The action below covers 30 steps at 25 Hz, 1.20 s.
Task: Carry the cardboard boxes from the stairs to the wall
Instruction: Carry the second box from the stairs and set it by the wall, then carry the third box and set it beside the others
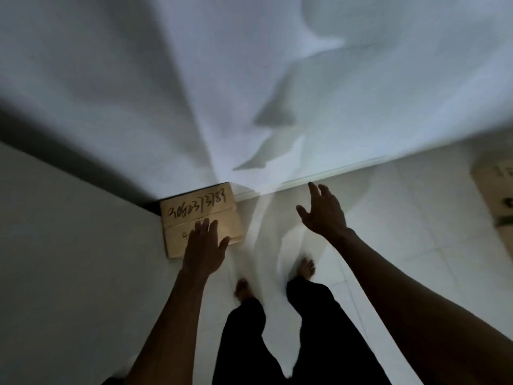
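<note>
While our left hand rests flat with fingers spread on the cardboard box at ten o'clock, tucked against the wall, our right hand hangs loose and holds nothing.

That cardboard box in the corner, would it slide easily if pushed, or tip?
The cardboard box looks flat and low, so tipping seems unlikely. On the smooth tiled floor it would probably slide easily. It is likely stiff, since its top looks flat under the left hand.

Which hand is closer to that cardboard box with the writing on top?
Left. The left hand lies over the cardboard box, while the right hand hangs open off to its right, clear of it.
</note>
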Each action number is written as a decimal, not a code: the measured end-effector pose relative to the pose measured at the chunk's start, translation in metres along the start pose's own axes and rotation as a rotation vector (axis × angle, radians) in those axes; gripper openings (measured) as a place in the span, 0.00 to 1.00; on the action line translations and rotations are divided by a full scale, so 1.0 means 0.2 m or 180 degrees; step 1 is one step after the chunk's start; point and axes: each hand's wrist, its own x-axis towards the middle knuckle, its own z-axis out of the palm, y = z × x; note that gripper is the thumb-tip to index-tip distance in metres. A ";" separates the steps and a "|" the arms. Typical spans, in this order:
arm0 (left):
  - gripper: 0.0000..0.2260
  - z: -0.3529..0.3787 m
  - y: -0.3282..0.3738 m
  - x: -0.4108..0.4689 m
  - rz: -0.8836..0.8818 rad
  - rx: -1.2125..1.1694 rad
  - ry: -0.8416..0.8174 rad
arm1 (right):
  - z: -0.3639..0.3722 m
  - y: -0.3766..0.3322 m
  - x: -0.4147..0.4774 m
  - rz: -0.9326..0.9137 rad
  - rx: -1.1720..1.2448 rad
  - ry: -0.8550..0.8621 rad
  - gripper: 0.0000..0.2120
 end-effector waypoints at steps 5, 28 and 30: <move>0.27 -0.24 0.57 -0.02 0.0917 0.0572 0.0019 | -0.47 0.51 -0.30 0.0342 0.0201 0.0443 0.36; 0.29 0.85 3.94 0.24 0.3015 0.1673 -0.0689 | -1.33 3.36 -0.49 0.2378 0.1237 0.1187 0.31; 0.29 0.94 4.15 0.36 0.3181 0.1928 -0.0777 | -1.37 3.53 -0.40 0.2495 0.1343 0.1225 0.30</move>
